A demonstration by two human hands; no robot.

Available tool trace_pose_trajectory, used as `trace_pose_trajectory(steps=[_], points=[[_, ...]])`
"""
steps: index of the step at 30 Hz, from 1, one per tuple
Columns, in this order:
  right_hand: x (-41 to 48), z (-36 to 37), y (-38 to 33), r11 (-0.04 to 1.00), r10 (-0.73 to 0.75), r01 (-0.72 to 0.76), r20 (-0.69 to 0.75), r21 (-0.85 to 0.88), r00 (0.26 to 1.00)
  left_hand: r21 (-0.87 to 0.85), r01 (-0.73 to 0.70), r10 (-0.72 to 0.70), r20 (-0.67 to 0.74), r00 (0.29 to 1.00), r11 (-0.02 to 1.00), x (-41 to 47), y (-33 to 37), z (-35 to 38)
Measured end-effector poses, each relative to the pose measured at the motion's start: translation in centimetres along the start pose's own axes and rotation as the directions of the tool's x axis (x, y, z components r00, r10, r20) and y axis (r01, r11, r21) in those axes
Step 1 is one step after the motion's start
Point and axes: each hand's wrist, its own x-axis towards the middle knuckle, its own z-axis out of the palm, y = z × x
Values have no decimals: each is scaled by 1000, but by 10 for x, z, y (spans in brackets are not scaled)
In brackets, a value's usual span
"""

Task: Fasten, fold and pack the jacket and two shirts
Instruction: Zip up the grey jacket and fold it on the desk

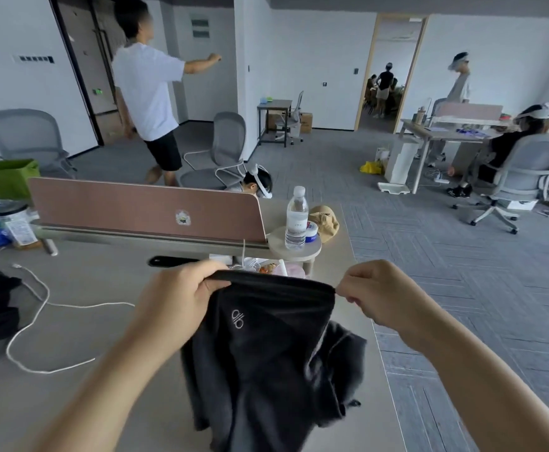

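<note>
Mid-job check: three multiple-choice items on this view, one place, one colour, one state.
1. The water bottle stands: A on the floor; B on the round shelf; C on a chair.
2. The cable on the desk is: A white; B red; C green.
3. The dark garment is: A folded flat; B held up by the left hand and right hand; C bagged.
Answers: B, it stands on the shelf at the desk's far end; A, it loops white across the desk; B, both hands grip its top edge.
</note>
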Motion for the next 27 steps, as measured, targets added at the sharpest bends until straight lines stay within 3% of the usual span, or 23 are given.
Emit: trace_pose_trajectory(steps=[4,6,8,9,11,13,14,18,21,25,27], points=[[9,7,2,995,-90,87,-99,-43,991,-47,24,-24,15,1000,999,-5,-6,7],[14,14,10,990,-82,100,-179,95,980,-131,75,-75,10,997,989,-7,-6,9],[17,28,25,961,29,25,-191,277,981,-201,107,-110,-4,994,974,-6,-3,7],[16,40,35,941,89,-41,-127,337,988,-223,118,-122,-1,993,968,-5,-1,6],[12,71,58,896,167,-210,142,390,976,-247,120,-122,6,993,962,-6,2,7],[10,105,76,857,175,-338,397,390,901,-254,126,-127,12,992,959,-5,3,8],[11,119,83,861,147,-338,451,380,880,-260,127,-129,12,992,957,-5,3,8],[28,144,87,984,37,-120,501,135,865,-317,137,-145,-1,989,938,-3,-1,-5],[36,118,56,998,-54,63,466,-5,883,-397,127,-134,10,991,909,11,-8,-25],[37,57,-17,985,-170,127,574,116,801,-408,197,-205,23,978,892,50,-20,-48],[36,33,-56,958,-255,137,525,253,812,-360,228,-228,43,973,905,69,-22,-55]])
